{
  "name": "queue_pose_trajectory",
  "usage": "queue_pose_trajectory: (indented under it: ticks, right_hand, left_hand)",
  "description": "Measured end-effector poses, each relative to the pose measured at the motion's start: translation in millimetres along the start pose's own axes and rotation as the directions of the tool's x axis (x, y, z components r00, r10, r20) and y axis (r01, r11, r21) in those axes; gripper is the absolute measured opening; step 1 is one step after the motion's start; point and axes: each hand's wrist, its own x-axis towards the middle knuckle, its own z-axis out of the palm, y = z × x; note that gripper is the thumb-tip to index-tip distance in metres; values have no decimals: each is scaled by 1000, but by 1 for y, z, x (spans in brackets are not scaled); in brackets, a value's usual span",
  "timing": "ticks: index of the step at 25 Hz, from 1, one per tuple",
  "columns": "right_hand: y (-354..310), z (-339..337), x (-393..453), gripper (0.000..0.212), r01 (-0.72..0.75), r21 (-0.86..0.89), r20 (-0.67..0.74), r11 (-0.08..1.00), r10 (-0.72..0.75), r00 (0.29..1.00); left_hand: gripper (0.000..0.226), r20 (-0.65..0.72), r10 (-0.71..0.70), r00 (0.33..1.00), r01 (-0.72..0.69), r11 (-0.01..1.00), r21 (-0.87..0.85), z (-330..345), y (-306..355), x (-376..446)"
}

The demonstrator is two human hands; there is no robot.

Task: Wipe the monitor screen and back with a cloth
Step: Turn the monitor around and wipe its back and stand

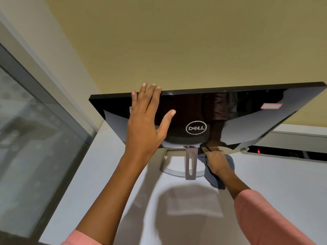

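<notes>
Monitor: one black monitor (238,119), its glossy back faces the camera; it stands on the white table (283,183), in front of the yellow wall (177,41).
Logo: one round Dell logo (196,128) in the lower middle of the monitor back.
Sticker: one small label with a red border (271,105) near the upper right corner of the monitor.
Stand: one silver stand (190,163), with one upright and one curved foot, under the monitor's lower edge.
Left hand: the left hand (146,121) lies flat on the left part of the monitor back, fingers straight and spread, fingertips over the top edge; it grasps nothing.
Right hand: the right hand (216,160) is just below the monitor's lower edge, right of the stand; its fingers are curled round the cloth.
Cloth: one grey-blue cloth (214,179), bunched in the right hand, hangs down under the monitor, beside the stand.
Sleeves: two pink sleeves.
Window: one window with a grey frame (35,138), left of the monitor.
Device: one dark device with a red light (286,152), right of and behind the monitor.
</notes>
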Motion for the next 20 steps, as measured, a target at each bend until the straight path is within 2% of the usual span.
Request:
queue_pose_trajectory:
  ticks: [1,2,4,6,7,9,11,12,14,15,17,20]
  right_hand:
    - [3,2,10,58,37,-20,92,999,-35,995]
    - [2,-3,15,68,-11,13,130,1000,9,992]
    - [-10,-9,9,52,-110,61,8,992,109,994]
    - [-11,3,-12,50,-40,121,-209,992,65,976]
    - [-10,11,-26,52,-39,165,-233,985,77,969]
    - [-13,30,-40,57,-99,281,-209,955,161,965]
    - [-45,36,-53,65,-198,283,-183,938,256,949]
    - [-67,38,-58,69,-262,339,-161,904,330,930]
    - [-93,38,-61,73,-316,329,-148,890,379,913]
    - [-94,43,-61,72,-313,335,-163,889,381,910]
    - [-81,43,-72,66,-268,334,-105,904,318,942]
    - [-35,32,-82,64,-165,215,-163,962,202,966]
  left_hand:
    - [53,-1,3,1000,-3,1000,-1,0,0,0]
    - [52,-2,7,1000,-7,1000,0,0,0,0]
    - [52,-3,12,1000,-12,1000,5,1,-1,1]
    - [52,-7,4,1000,-4,1000,-4,1,-1,1]
    - [51,-14,5,1000,-5,1000,-7,2,-1,1]
    - [51,-30,16,999,-17,1000,-6,3,-1,1]
    - [50,-40,19,999,-20,1000,-8,4,-1,0]
    - [50,-41,14,999,-14,1000,-6,4,0,0]
    - [51,-36,-2,999,2,1000,0,5,0,0]
    - [51,-36,-5,999,6,1000,4,4,0,0]
    - [51,-33,9,999,-9,1000,1,3,-1,-1]
    - [52,-8,18,1000,-18,1000,-1,2,-4,-1]
